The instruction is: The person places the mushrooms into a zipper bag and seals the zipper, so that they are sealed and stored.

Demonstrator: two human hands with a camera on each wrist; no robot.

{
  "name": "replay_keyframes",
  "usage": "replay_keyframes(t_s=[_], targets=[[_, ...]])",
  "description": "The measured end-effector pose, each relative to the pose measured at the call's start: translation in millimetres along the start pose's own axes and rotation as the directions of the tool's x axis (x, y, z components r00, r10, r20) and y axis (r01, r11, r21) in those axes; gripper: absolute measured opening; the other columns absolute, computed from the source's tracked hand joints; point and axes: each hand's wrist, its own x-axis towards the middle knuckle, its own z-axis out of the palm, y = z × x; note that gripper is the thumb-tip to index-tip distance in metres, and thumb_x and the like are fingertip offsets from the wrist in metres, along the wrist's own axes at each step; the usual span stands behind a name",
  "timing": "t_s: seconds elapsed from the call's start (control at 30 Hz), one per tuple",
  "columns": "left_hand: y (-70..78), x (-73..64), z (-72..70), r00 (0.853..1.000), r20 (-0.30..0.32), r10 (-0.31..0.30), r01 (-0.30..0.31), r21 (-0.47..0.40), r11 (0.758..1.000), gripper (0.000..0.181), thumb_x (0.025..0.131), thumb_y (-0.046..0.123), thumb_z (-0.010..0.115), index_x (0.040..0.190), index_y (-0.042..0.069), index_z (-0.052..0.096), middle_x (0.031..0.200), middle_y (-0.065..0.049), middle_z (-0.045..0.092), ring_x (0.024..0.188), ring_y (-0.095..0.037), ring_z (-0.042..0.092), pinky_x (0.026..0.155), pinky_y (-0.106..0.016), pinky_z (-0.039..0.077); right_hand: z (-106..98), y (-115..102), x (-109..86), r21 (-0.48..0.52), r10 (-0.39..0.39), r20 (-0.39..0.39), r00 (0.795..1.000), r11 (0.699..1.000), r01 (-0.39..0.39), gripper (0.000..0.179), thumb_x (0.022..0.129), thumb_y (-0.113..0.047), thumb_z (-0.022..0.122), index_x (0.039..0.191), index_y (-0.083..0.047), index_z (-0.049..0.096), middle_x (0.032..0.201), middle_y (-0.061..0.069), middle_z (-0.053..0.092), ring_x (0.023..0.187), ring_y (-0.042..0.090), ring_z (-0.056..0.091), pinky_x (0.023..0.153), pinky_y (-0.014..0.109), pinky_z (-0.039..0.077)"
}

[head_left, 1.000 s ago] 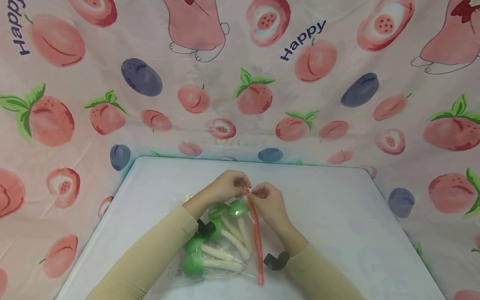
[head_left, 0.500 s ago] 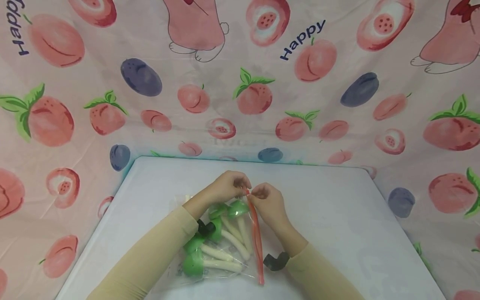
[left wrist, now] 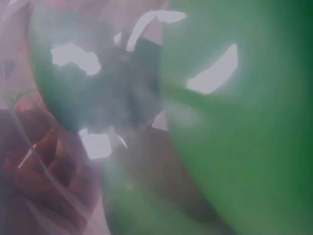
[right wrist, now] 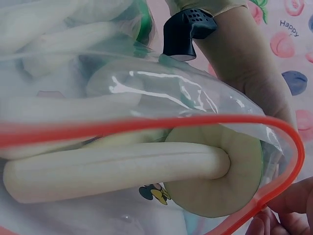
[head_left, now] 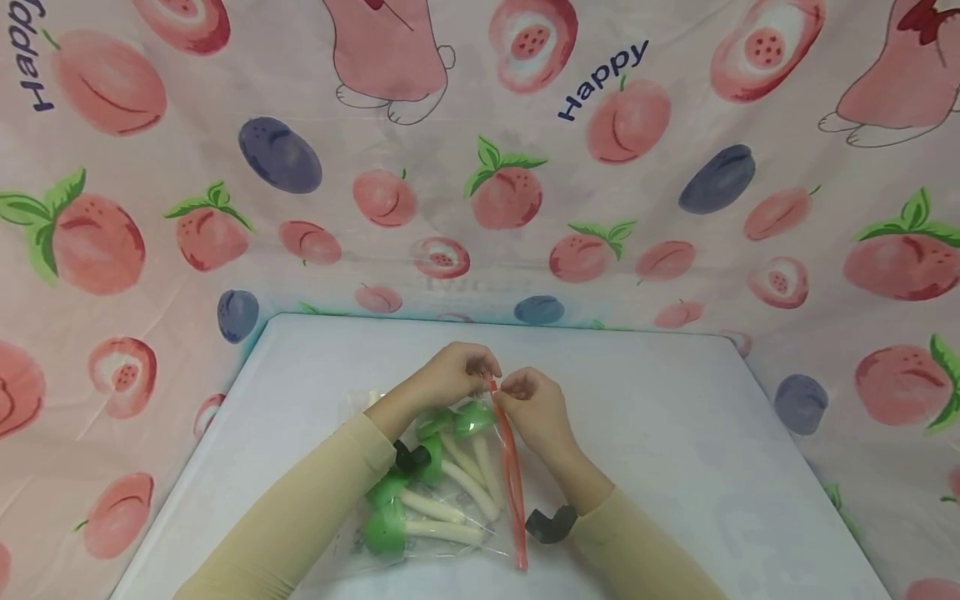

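A clear plastic zip bag with a red zip strip (head_left: 512,467) lies in front of me. It holds several mushroom-shaped pieces (head_left: 385,529) with green caps and pale stems. My left hand (head_left: 454,372) pinches the far end of the strip. Just beside it, my right hand (head_left: 537,410) pinches the red edge between thumb and finger. Through the right wrist view, the bag's mouth gapes between its two red edges, and one mushroom-shaped piece (right wrist: 210,171) shows inside. Close green caps (left wrist: 234,117) fill most of the left wrist view, with fingers (left wrist: 49,171) blurred behind plastic.
The bag rests on a white table (head_left: 660,433). A cloth printed with peaches and plums (head_left: 510,196) hangs behind and at both sides. A black wrist camera (head_left: 551,523) is on the right wrist, another (head_left: 412,457) on the left, over the bag.
My right hand has shifted very slightly toward me along the red strip, opening a small gap from the left fingertips. The left hand and the bag stay almost still.
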Motion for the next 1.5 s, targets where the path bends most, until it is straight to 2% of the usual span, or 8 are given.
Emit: replay_keyframes(t_s=[0.23,0.4,0.77,1.13,1.3,1.5], targets=[[0.4,-0.3,-1.3,1.0,-0.003,-0.015,0.015,0.007,1.0,0.02,0.094,-0.007,0.069,0.11,0.003,0.076,0.094,-0.006,0.074,0.081,-0.013,0.066,0.073,-0.026,0.058,0.7,-0.3,-2.5,-0.021,0.01,0.006,1.0,1.0,-0.01,0.009,0.089,-0.01,0.081,0.092,-0.009,0.072,0.085,0.005,0.072,0.08,0.016,0.065,0.07,0.028,0.054],[0.0,-1.3,-2.5,1.0,-0.011,-0.018,0.018,0.003,1.0,0.019,0.095,-0.006,0.07,0.11,0.002,0.076,0.095,-0.006,0.074,0.082,-0.013,0.067,0.074,-0.026,0.058,1.0,-1.1,-4.4,-0.01,0.016,0.016,1.0,1.0,-0.015,0.009,0.09,-0.008,0.08,0.093,-0.007,0.072,0.086,0.007,0.073,0.08,0.017,0.065,0.071,0.029,0.054],[-0.2,-2.7,-4.5,0.999,-0.02,-0.025,0.025,-0.013,1.0,0.019,0.096,-0.005,0.07,0.113,0.001,0.075,0.094,-0.008,0.073,0.082,-0.015,0.069,0.076,-0.029,0.063,2.4,1.0,-7.4,0.0,0.021,0.024,0.999,1.0,-0.021,0.01,0.088,-0.005,0.08,0.094,-0.005,0.071,0.085,0.008,0.072,0.079,0.015,0.064,0.07,0.026,0.054],[-2.3,-1.2,-5.0,0.999,-0.029,-0.033,0.033,-0.011,0.999,0.02,0.095,-0.006,0.07,0.108,0.009,0.076,0.095,-0.007,0.074,0.082,-0.015,0.069,0.075,-0.03,0.063,2.7,4.3,-10.6,0.012,0.011,0.027,1.0,1.0,-0.011,0.009,0.088,-0.005,0.08,0.092,-0.005,0.071,0.083,0.007,0.071,0.076,0.014,0.063,0.066,0.025,0.053],[-2.0,-1.7,-5.9,0.999,-0.033,-0.034,0.034,-0.006,0.999,0.02,0.095,-0.006,0.07,0.11,0.006,0.076,0.095,-0.009,0.073,0.082,-0.015,0.069,0.074,-0.029,0.063,3.2,6.1,-11.9,0.015,0.003,0.026,1.0,1.0,-0.003,0.01,0.087,-0.004,0.08,0.09,-0.006,0.071,0.081,0.007,0.071,0.075,0.014,0.063,0.065,0.025,0.053],[-1.7,-2.7,-7.3,0.999,-0.04,-0.035,0.035,-0.005,0.999,0.021,0.095,-0.006,0.07,0.108,0.009,0.076,0.095,-0.008,0.073,0.082,-0.015,0.069,0.075,-0.029,0.063,2.8,5.2,-14.2,0.001,0.008,0.029,1.0,1.0,-0.008,0.009,0.087,-0.006,0.08,0.09,-0.006,0.071,0.082,0.006,0.072,0.076,0.014,0.065,0.067,0.026,0.054]])
